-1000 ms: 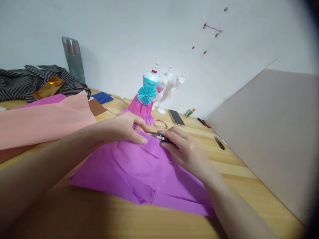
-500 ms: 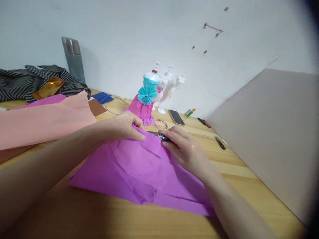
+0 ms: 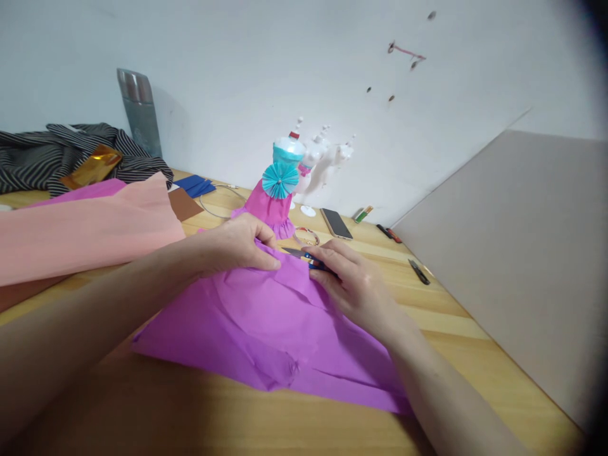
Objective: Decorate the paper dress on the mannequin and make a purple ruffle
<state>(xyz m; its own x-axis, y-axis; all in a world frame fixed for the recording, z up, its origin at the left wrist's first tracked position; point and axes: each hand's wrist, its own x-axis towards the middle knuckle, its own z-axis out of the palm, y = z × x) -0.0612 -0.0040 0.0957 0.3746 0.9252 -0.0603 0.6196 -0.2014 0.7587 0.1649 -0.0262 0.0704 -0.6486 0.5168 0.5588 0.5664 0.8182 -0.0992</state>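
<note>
A creased sheet of purple crepe paper [image 3: 266,310] lies across the table in front of me. My left hand [image 3: 249,244] pinches its far edge between thumb and fingers. To the right, my right hand [image 3: 349,275] is closed around small blue-handled thread snips [image 3: 311,259]. Their pointed blades face left, close to the paper's far edge and just short of my left thumb. Most of the handle is hidden in my fingers. Just beyond my hands stands a small dress form [image 3: 286,152] in a pink paper skirt with a turquoise pleated rosette [image 3: 280,181].
White dress forms [image 3: 316,152] stand behind the dressed one. A phone [image 3: 336,223], a bracelet-like ring [image 3: 306,237] and a black cutter [image 3: 418,272] lie on the right. Peach paper [image 3: 90,231], striped cloth [image 3: 28,158] and a bottle [image 3: 140,114] occupy the left.
The snips' blades now show more plainly above the paper's edge, which dips between my hands. My left hand has shifted very slightly right; my right hand has barely moved.
</note>
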